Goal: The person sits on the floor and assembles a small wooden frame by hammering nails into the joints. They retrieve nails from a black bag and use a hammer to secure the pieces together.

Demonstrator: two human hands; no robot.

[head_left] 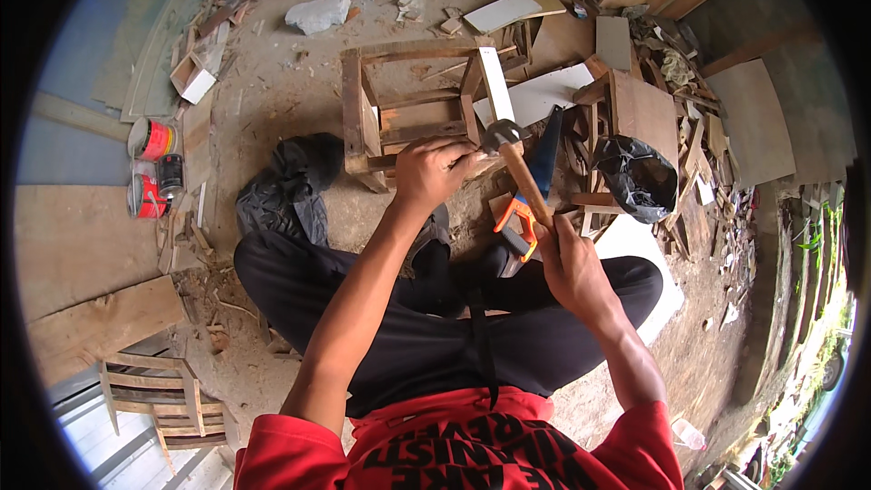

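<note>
In the head view, toward four o'clock, the right hand (574, 265) is wrapped around the hammer (527, 181). Beside the hammer head, toward twelve, the left hand (430, 172) is curled; whether anything is pinched cannot be told. Just beyond, at twelve, the wooden frame (417, 135) is seen. Hammering at its near corner is apparently underway; fingertips kept clear and a controlled blow are called for.

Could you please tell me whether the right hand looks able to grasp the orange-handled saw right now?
Probably not yet: the saw lies close by, but the right hand grips the hammer.
</note>
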